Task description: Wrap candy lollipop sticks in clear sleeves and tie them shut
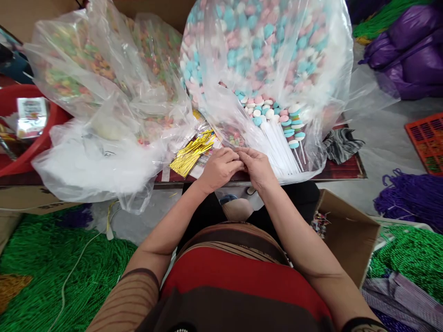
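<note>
My left hand [222, 168] and my right hand [257, 168] meet at the table's front edge, fingertips pinched together. Whatever lies between the fingers is hidden. Just left of them is a bundle of gold twist ties [192, 154]. To the right, white sticks [281, 148] lie side by side on clear plastic, below loose pink, blue and white candies [265, 112]. Beside the sticks, candy skewers [294, 131] hold stacked round pieces. Behind rises a large clear bag of candies [256, 50].
Another clear bag [79, 64] of orange and green pieces stands back left, with white plastic bags [104, 159] before it. A red basin [57, 127] is far left. An open cardboard box [349, 235] sits right of my lap; green strands [69, 267] cover the floor.
</note>
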Tool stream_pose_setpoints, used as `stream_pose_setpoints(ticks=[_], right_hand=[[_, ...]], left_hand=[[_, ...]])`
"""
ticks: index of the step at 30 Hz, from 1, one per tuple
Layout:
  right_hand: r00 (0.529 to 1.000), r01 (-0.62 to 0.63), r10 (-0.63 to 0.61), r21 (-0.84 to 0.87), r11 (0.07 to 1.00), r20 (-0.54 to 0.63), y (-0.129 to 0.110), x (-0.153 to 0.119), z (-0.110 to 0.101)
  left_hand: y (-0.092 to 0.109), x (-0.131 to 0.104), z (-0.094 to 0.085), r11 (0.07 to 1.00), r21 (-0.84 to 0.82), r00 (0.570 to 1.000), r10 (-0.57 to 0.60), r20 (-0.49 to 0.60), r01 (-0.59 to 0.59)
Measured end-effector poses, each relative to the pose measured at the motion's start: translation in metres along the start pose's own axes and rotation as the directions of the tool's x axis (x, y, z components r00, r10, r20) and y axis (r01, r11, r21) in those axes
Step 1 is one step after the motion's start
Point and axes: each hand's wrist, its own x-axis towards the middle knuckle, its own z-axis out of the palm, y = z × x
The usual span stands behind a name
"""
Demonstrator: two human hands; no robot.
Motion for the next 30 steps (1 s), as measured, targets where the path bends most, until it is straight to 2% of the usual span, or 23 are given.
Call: stream_pose_setpoints(ticks=[2,4,6,8,11,13,15,18,21,23,25,28,30], right_hand=[[0.996,0.07,-0.069,-0.001,0.998,-0.055,0.003,0.001,-0.003],[0.99,0.11,-0.109,0.005,0.994,-0.084,0.004,-0.003,-0.009],[0.985,0.145,-0.143,0.014,0.989,-0.097,0.0,-0.008,-0.015],[0.97,0.217,-0.217,-0.01,0.976,-0.109,-0.005,-0.014,-0.019],[0.913,0.376,-0.383,-0.072,0.924,-0.139,-0.014,-0.02,-0.021],[0.891,0.426,-0.433,-0.079,0.901,-0.135,-0.018,-0.022,-0.019],[0.89,0.437,-0.443,-0.076,0.896,-0.11,-0.019,-0.023,-0.019],[0.896,0.427,-0.436,-0.105,0.898,-0.089,-0.017,-0.025,-0.02],[0.903,0.413,-0.422,-0.113,0.904,-0.074,-0.014,-0.03,-0.023],[0.914,0.397,-0.401,-0.065,0.915,-0.057,-0.012,-0.034,-0.024],[0.926,0.372,-0.372,-0.008,0.928,-0.056,-0.011,-0.039,-0.022],[0.936,0.345,-0.34,0.05,0.937,-0.087,-0.01,-0.043,-0.018],[0.94,0.327,-0.318,0.061,0.943,-0.122,-0.009,-0.043,-0.017]], left_hand=[[0.001,0.0,-0.002,0.994,-0.096,0.996,-0.056,-0.07,0.049],[0.002,0.0,-0.005,0.966,-0.205,0.967,-0.194,-0.167,0.158],[0.002,0.001,-0.009,0.901,-0.33,0.906,-0.363,-0.219,0.281],[0.003,0.002,-0.012,0.802,-0.465,0.84,-0.506,-0.196,0.375],[0.008,0.006,-0.015,0.587,-0.682,0.761,-0.645,-0.068,0.436],[0.015,0.011,-0.015,0.378,-0.818,0.731,-0.679,0.074,0.434],[0.026,0.015,-0.013,0.144,-0.901,0.707,-0.674,0.213,0.409],[0.045,0.018,-0.009,-0.128,-0.927,0.672,-0.655,0.346,0.353],[0.062,0.018,-0.005,-0.29,-0.897,0.665,-0.601,0.442,0.334],[0.067,0.018,-0.005,-0.346,-0.882,0.673,-0.571,0.47,0.322],[0.067,0.02,-0.005,-0.363,-0.889,0.678,-0.581,0.45,0.279],[0.06,0.023,-0.007,-0.324,-0.934,0.664,-0.666,0.339,0.151],[0.054,0.025,-0.008,-0.277,-0.958,0.631,-0.73,0.262,0.077]])
